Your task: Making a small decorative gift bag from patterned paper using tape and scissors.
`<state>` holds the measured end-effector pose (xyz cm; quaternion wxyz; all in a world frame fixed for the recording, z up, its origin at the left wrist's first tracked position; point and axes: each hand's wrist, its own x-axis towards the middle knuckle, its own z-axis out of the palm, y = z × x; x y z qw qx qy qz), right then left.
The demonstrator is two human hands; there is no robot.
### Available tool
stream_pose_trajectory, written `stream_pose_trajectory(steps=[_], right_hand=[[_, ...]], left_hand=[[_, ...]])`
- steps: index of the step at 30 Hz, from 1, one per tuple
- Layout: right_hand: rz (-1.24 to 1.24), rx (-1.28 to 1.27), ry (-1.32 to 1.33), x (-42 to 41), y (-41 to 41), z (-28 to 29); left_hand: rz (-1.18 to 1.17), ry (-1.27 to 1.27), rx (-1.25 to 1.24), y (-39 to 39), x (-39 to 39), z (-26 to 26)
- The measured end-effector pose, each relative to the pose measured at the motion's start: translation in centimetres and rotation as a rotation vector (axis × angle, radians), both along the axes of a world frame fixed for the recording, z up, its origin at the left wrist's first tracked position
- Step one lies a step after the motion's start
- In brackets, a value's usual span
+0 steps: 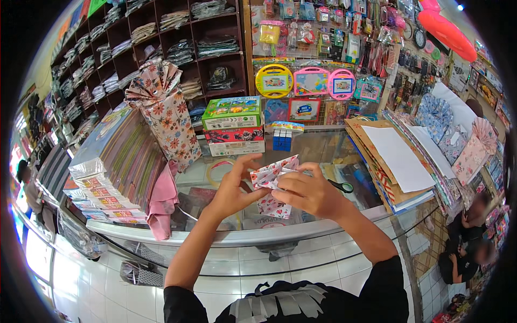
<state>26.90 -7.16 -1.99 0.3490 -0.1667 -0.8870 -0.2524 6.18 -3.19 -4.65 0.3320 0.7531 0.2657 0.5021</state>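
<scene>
Both hands hold a small package in white floral wrapping paper point(274, 206) above the glass counter point(307, 141). My left hand point(238, 187) grips its left upper edge between thumb and fingers. At its upper right, my right hand point(309, 189) has its fingers on the folded paper. The package's upper part is folded, and its lower part hangs below the hands. Black-handled scissors point(346, 187) lie on the counter beside my right hand, partly hidden. Behind my left hand is a roll of tape point(216, 173). Strips of tape point(278, 303) hang on the front of the black shirt.
Stacked books point(117, 161), a pink cloth point(162, 206) and a tall floral-wrapped package point(169, 121) stand left. Toy boxes point(233, 131) and a puzzle cube point(282, 139) sit behind. Paper sheets and bags point(398, 161) lie right. People point(464, 254) are at the far right.
</scene>
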Motion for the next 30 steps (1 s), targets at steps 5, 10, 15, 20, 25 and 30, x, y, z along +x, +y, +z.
stream_pose_trajectory(steps=[5, 10, 15, 20, 25, 30], right_hand=[[0.049, -0.276, 0.150, 0.1, 0.2, 0.2], [0.004, -0.307, 0.247, -0.5, 0.2, 0.9], [-0.011, -0.272, 0.219, -0.6, 0.1, 1.6], [0.038, -0.388, 0.227, 0.4, 0.7, 1.2], [0.005, -0.365, 0.227, 0.5, 1.0, 1.0], [-0.113, -0.238, 0.164, 0.2, 0.7, 1.2]], left_hand=[[0.030, 0.177, 0.499, 0.2, -0.6, 0.7], [0.096, 0.090, 0.549, -0.4, -0.1, 1.2], [0.262, 0.198, 0.669, -0.5, -0.1, 1.3], [0.336, 0.260, 0.721, -0.5, -0.2, 1.4], [0.338, 0.276, 0.717, -0.5, 0.2, 1.8], [0.373, 0.313, 0.856, -0.3, -0.1, 2.1]])
